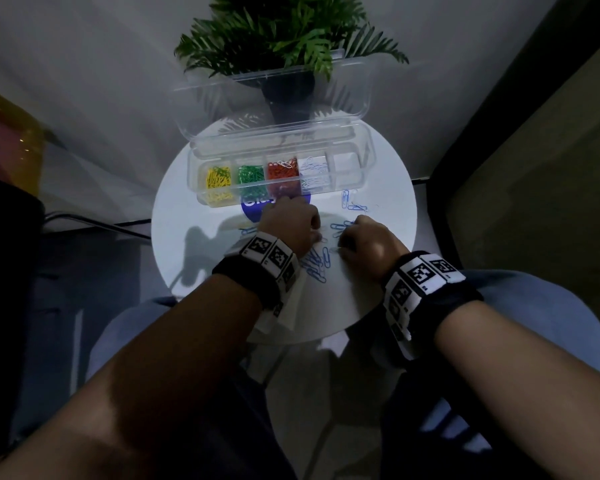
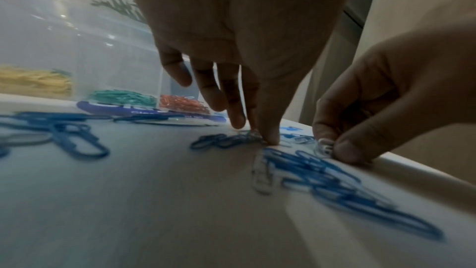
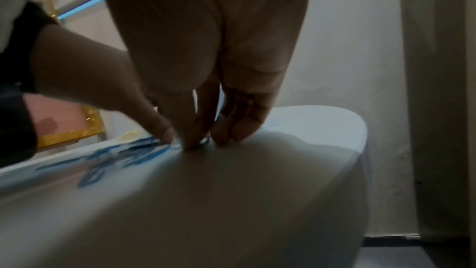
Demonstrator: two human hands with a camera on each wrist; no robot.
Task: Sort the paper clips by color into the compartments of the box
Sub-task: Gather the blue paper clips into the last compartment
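Loose blue paper clips (image 1: 317, 265) lie scattered on the round white table (image 1: 181, 216), with more (image 1: 355, 206) near the box. The clear box (image 1: 194, 174) holds yellow (image 1: 218, 177), green (image 1: 251, 174), red (image 1: 282, 169) and white clips (image 1: 313, 169); its rightmost compartment (image 1: 345, 164) looks empty. My left hand (image 2: 260, 137) pinches a clip between thumb and forefinger on the tabletop. My right hand (image 2: 332, 150), close beside it, pinches a white clip (image 2: 322, 147). Another white clip (image 2: 261, 178) lies among the blue clips (image 2: 322, 174).
The box's open lid (image 1: 274, 95) stands up at the back, in front of a potted fern (image 1: 284, 39). A blue round label (image 1: 253, 207) sits on the table before the box. The table's near edge (image 1: 326, 336) is over my knees; walls close in behind and right.
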